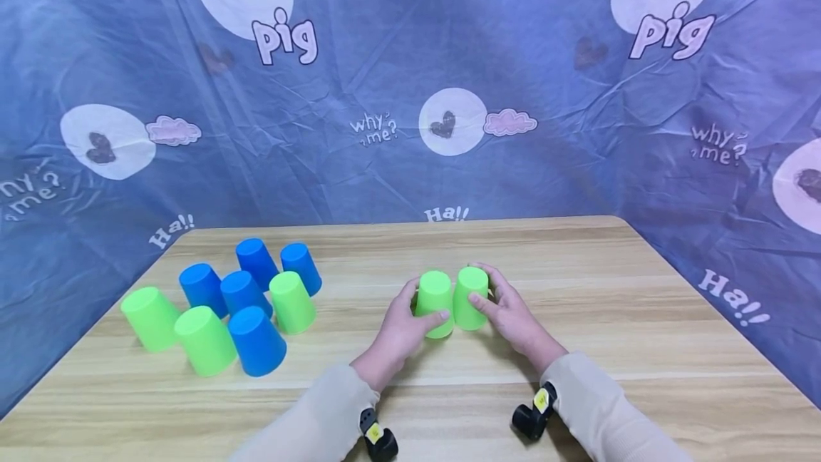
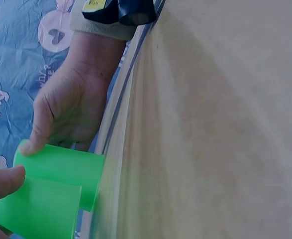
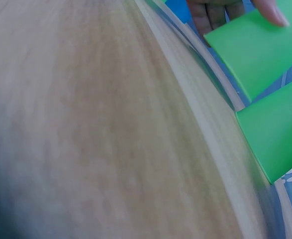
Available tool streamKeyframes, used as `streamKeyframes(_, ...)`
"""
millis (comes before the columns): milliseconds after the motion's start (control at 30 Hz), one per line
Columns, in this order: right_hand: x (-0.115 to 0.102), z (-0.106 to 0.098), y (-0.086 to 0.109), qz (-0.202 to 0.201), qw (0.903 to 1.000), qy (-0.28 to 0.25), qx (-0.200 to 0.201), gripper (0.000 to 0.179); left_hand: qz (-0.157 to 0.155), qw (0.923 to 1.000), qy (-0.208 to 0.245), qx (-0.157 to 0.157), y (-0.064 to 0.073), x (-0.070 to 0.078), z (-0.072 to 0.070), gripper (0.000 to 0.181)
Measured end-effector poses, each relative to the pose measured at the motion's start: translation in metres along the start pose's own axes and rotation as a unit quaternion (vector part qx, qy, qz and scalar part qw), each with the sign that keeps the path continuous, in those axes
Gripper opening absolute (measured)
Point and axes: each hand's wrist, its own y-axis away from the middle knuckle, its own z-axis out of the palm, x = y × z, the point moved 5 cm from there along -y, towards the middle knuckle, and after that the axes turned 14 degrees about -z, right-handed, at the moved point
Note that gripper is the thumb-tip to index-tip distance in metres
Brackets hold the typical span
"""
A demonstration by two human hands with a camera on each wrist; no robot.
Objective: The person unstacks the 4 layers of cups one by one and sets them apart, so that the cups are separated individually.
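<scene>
Two upside-down green cups stand side by side near the table's middle, their lower edges almost meeting. My left hand grips the left green cup, thumb across its near side and fingers round its outer side. Around the right green cup curls my right hand, thumb in front and fingers behind. In the left wrist view the right hand shows beyond the cups, while only part of the left hand appears. Whether either cup touches the table, I cannot tell.
At the left of the wooden table stand several upside-down cups, among them blue cups and green cups. A blue printed cloth hangs behind and along both sides. Black wrist devices are strapped over the sleeves.
</scene>
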Motion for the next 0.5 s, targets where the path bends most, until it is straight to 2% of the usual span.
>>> streamKeyframes(200, 0.0, -0.001, 0.0, 0.002, 1.0, -0.001, -0.001, 0.055, 0.024, 0.9994, -0.015, -0.02, 0.014, 0.003, -0.008, 0.063)
streamKeyframes(367, 0.001, -0.001, -0.001, 0.005, 0.9999, 0.009, -0.004, 0.056, 0.05, 0.9977, -0.025, -0.04, 0.024, 0.003, -0.02, 0.062)
streamKeyframes(500, 0.001, -0.002, 0.0, 0.01, 0.9999, 0.01, -0.003, 0.054, 0.056, 0.9968, -0.028, -0.05, 0.034, 0.003, -0.03, 0.063)
